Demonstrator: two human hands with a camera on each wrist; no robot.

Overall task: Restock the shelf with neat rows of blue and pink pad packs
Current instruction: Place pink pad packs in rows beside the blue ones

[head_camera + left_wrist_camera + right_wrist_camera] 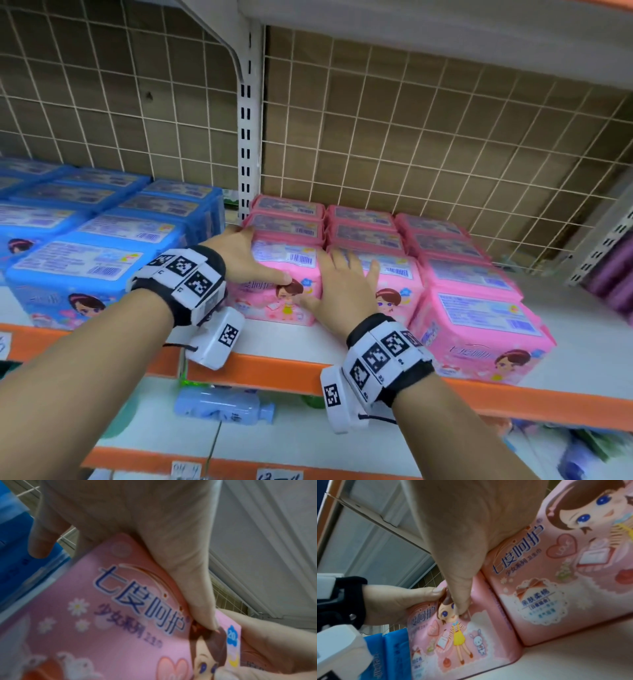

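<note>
Pink pad packs fill three rows on the white shelf (pixel 274 339); blue packs (pixel 85 253) sit in rows to their left. My left hand (pixel 253 253) grips the front pink pack (pixel 284 255) of the left row, thumb (pixel 197 601) on its printed front (pixel 120 628) and fingers over its top left corner. My right hand (pixel 334 284) rests on the same pack's right side. Its thumb (pixel 460 601) presses the front (pixel 453 642), and its straight fingers lie across the top towards the middle row's front pack (pixel 400 291). That neighbour (pixel 556 561) stands close beside it.
A white slotted upright (pixel 245 137) and a wire grid back (pixel 411 137) stand behind the rows. The right row's front pack (pixel 479 325) overhangs the orange shelf edge (pixel 274 370). Purple packs (pixel 616 281) are at far right. A pale blue bottle (pixel 222 407) lies on the lower shelf.
</note>
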